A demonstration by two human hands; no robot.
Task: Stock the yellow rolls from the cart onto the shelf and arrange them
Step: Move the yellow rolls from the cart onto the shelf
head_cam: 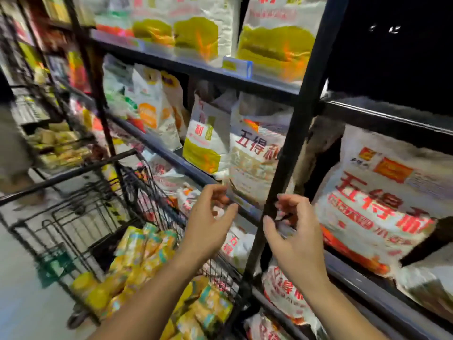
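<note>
my left hand (211,218) and right hand (293,233) hung empty at the shelf (171,155), fingers loosely curled, gripping nothing. the rolls (144,249) lay in the cart (73,171), low on my left. i judged i was between picks; next called for reaching down and gripping one.

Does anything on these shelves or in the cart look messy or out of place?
Nothing spilled or torn shows. The yellow rolls lie jumbled in the cart, pointing different ways, and the white bags on the shelf lean unevenly instead of standing straight. The picture is blurred, so small damage would not show.
</note>
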